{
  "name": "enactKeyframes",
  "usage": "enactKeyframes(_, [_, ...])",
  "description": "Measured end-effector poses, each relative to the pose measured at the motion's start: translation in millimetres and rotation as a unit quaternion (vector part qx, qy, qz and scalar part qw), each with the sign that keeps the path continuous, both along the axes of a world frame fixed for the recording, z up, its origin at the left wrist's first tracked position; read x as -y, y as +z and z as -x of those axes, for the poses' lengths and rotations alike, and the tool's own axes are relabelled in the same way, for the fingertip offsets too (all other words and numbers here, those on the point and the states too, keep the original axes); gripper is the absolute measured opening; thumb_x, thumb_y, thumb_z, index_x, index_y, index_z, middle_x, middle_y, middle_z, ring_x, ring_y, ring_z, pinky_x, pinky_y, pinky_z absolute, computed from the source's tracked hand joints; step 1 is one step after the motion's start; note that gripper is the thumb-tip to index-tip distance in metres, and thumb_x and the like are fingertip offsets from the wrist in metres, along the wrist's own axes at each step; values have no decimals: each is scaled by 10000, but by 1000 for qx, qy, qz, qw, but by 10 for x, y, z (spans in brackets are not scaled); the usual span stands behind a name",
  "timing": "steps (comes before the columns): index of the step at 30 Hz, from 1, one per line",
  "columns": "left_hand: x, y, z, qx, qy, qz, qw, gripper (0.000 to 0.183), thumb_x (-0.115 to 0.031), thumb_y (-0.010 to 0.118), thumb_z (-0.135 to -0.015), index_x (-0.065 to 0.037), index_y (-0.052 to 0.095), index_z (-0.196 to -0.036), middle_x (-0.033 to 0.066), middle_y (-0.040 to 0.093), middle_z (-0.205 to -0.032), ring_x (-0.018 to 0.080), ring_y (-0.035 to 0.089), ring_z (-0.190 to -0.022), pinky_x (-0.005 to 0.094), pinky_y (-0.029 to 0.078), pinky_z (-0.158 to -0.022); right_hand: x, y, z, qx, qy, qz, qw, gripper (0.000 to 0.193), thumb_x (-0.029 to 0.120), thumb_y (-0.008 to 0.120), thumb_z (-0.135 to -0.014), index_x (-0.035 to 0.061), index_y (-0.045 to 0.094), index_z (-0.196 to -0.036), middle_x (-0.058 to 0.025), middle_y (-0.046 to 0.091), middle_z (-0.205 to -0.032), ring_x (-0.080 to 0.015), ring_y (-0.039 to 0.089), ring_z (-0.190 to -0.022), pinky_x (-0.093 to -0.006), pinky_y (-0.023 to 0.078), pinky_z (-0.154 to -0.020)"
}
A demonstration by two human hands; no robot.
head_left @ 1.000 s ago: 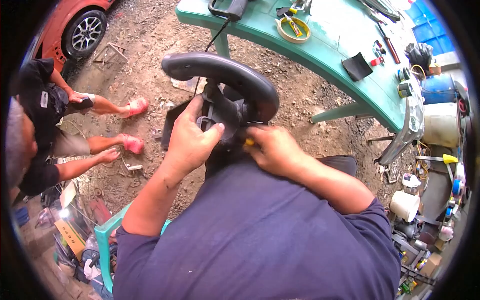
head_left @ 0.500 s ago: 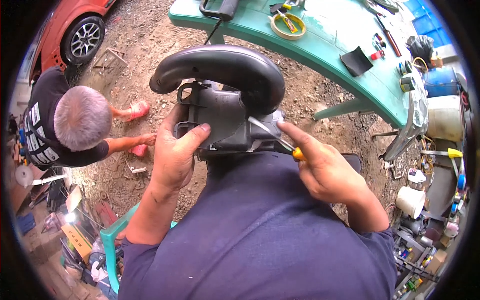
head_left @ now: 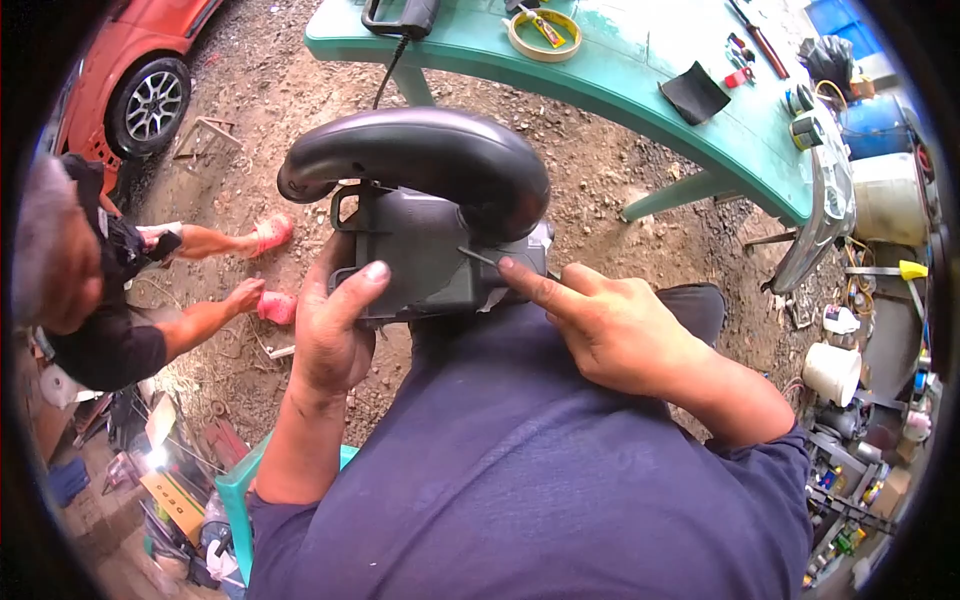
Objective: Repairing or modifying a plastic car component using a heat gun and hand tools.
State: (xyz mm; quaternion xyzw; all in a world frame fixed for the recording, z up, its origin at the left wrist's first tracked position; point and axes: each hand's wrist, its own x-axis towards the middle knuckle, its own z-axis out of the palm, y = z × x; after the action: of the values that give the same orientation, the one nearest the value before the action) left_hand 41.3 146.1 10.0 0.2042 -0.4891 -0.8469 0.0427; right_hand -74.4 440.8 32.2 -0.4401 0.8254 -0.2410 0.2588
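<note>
A black plastic housing [head_left: 415,250] with a thick curved duct [head_left: 430,140] rests above my lap. My left hand [head_left: 335,315] grips the housing's left side, thumb lying on its flat face and fingers hidden underneath. A jagged line or crack runs over that face. My right hand [head_left: 610,325] is closed round a screwdriver [head_left: 480,257]. Its thin shaft lies along my extended index finger, and the tip touches or nearly touches the flat face. The yellow handle, plain half a second ago, is hidden inside my palm.
A green plastic table [head_left: 600,85] ahead carries a tape roll [head_left: 545,35], a black sheet piece [head_left: 695,93] and cans [head_left: 807,130]. Another person [head_left: 100,270] crouches at left near a red car [head_left: 130,50]. Buckets [head_left: 832,373] and clutter line the right side.
My right hand and the screwdriver have shifted left across the housing's face. My left thumb has moved slightly up and left. The other person's head has moved left, and the view has turned slightly.
</note>
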Motion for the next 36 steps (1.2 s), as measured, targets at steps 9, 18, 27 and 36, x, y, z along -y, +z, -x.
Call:
enactKeyframes(9, [214, -169, -75, -12, 4, 8, 1000, 704, -136, 753, -1013, 75, 514, -1641, 208, 708, -1489, 316, 723, -1366, 452, 563, -1210, 279, 168, 116, -12, 49, -56, 997, 785, 73, 604, -997, 225, 506, -1761, -212, 697, -1020, -432, 769, -869, -543, 632, -802])
enactKeyframes(18, [359, -158, -168, -8, -31, -11, 999, 754, -182, 765, -987, 85, 512, -1645, 216, 711, -1496, 313, 726, -1369, 447, 558, -1213, 401, 378, 189, 8, 64, -110, 992, 761, 65, 585, -1000, 205, 528, -1747, -270, 747, -1076, -481, 787, -922, -576, 641, -888])
enactKeyframes(27, [659, 275, 83, 124, -157, 175, 964, 823, -245, 854, -956, 86, 510, -1626, 188, 730, -1462, 294, 741, -1320, 446, 579, -1163, 402, 496, 157, 0, 83, -85, 993, 688, 81, 576, -1024, 120, 565, -1711, -280, 759, -1095, -484, 793, -923, -565, 655, -885])
enactKeyframes(36, [284, 312, 179, 196, -55, 556, 806, 831, -217, 972, -836, 52, 554, -1502, 233, 772, -1334, 334, 773, -1245, 453, 598, -1092, 510, 464, 151, -40, 99, -76, 991, 671, 83, 581, -1036, 101, 559, -1706, -315, 767, -1082, -483, 801, -902, -561, 666, -844])
